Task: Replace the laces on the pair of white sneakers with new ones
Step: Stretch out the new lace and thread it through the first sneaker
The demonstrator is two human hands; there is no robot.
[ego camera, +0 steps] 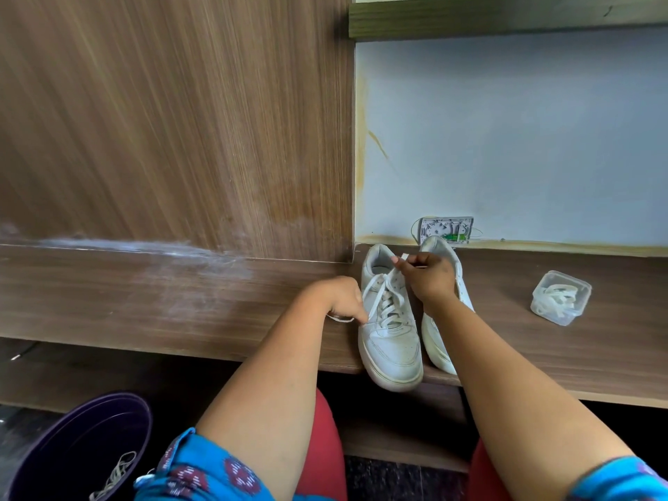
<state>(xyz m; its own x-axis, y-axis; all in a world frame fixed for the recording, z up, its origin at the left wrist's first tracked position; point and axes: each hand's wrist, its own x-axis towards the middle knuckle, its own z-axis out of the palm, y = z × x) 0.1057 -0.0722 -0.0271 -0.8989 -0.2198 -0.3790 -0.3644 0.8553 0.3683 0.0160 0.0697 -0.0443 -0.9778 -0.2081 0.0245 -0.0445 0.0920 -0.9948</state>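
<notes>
Two white sneakers stand side by side on the wooden counter (180, 294), toes toward the person and hanging slightly over its front edge. The left sneaker (388, 320) serves as the landmark here: it is fully laced, with its lace (386, 301) criss-crossing up the tongue. Just beside it on the right, touching or nearly so, is the second sneaker (439, 341), largely hidden behind the right forearm.

The left hand (341, 300) sits at the left flank of the landed sneaker, its fingers curled and pinching one lace end, whose loose tail lies on the counter beside the hand. The right hand (426, 274) hovers over the collar of the same sneaker, its fingers (399, 262) pinching the other lace end, with the white tip standing up above the fingertips.

Well to the right of the left sneaker, a small clear plastic box (560, 297) rests on the counter with white laces coiled inside. Behind the sneakers, against the pale wall, lies a small white device (446, 229) with a green part. Below and far left of the sneaker, a dark purple bucket (77, 446) on the floor holds a tangle of pale laces (115, 475).
</notes>
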